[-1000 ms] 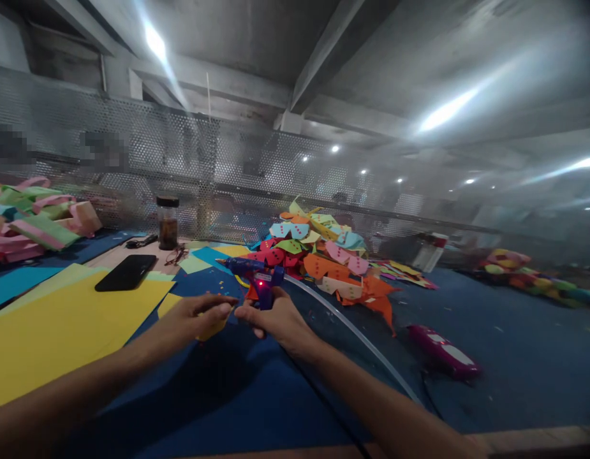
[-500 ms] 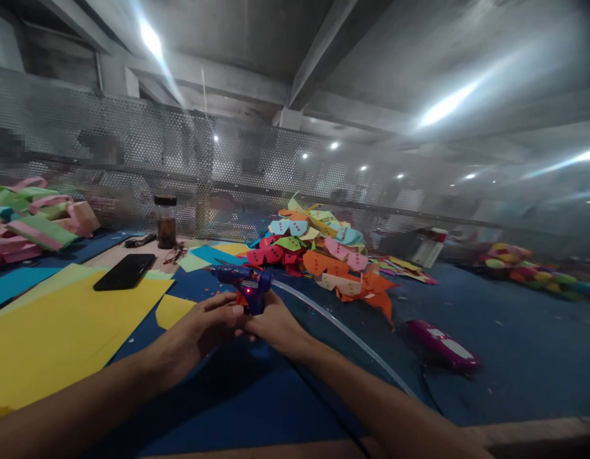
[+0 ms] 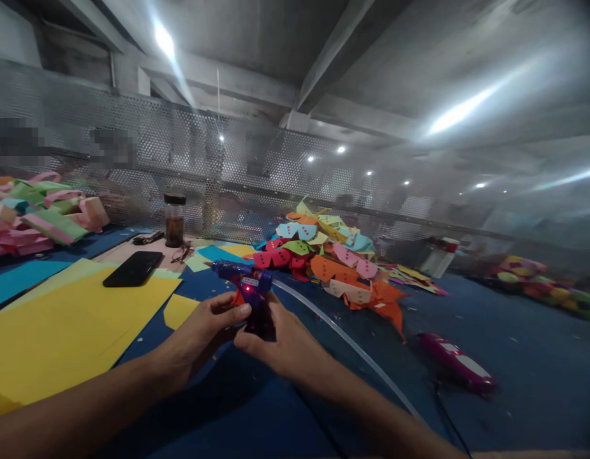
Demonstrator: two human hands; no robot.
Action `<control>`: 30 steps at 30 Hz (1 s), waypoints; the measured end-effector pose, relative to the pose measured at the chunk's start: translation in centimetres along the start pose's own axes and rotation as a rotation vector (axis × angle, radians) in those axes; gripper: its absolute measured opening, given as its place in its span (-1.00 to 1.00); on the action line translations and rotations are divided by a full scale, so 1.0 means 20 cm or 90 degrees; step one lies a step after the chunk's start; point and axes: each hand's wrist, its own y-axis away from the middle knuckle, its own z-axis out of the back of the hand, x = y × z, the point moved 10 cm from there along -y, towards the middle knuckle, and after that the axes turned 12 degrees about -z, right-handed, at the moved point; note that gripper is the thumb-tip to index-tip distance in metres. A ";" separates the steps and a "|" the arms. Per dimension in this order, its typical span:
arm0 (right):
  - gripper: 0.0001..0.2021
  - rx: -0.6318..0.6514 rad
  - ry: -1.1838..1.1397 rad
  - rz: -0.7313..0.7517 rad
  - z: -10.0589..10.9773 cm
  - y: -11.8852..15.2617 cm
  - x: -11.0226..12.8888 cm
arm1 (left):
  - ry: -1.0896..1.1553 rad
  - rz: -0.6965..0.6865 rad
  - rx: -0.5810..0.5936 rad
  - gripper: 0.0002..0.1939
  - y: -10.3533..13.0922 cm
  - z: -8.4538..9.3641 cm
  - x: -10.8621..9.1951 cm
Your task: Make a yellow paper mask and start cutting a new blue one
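Observation:
A dark blue glue gun [image 3: 247, 280] with an orange trigger and a lit red light points to the left, held above the blue table. My left hand [image 3: 215, 322] pinches its handle from the left, thumb on the grip near the trigger. On the other side, my right hand [image 3: 285, 335] is against the handle, its thumb apart from the grip and its fingers partly hidden. A long clear glue stick [image 3: 340, 333] runs out of the gun's back and curves down to the right.
Yellow paper sheets [image 3: 69, 325] lie left, with a black phone [image 3: 133, 269] on them. Behind stands a lidded jar [image 3: 175, 223]. Folded paper pieces [image 3: 340, 252] are heaped at the middle back. A purple device [image 3: 457, 364] with a cord sits right. Perforated metal panels [image 3: 256, 172] line the back.
My right hand has shifted on the handle, its thumb now apart and more of the grip showing. My left hand still holds the gun. The view has turned slightly left.

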 end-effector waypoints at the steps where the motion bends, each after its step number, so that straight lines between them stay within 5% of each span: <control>1: -0.42 -0.041 0.041 0.021 0.02 0.04 0.01 | -0.006 -0.009 0.003 -0.70 0.00 0.00 -0.01; 7: -0.83 -0.348 0.290 0.312 0.17 0.38 0.24 | -0.038 -0.031 -0.027 -0.73 -0.02 0.06 -0.01; 10: -0.81 -0.501 0.386 0.341 0.28 0.47 0.32 | -0.050 -0.044 -0.011 -0.73 -0.01 0.04 -0.01; 14: -0.73 -0.448 0.368 0.224 0.36 0.34 0.25 | -0.054 -0.061 0.020 -0.74 0.00 0.02 -0.03; 18: -0.87 -0.404 0.275 0.136 0.36 0.26 0.13 | -0.058 -0.052 0.016 -0.71 -0.01 0.04 -0.01; 30: -0.92 -0.460 0.358 0.185 0.35 0.32 0.20 | -0.127 -0.079 0.045 -0.71 0.00 0.03 -0.03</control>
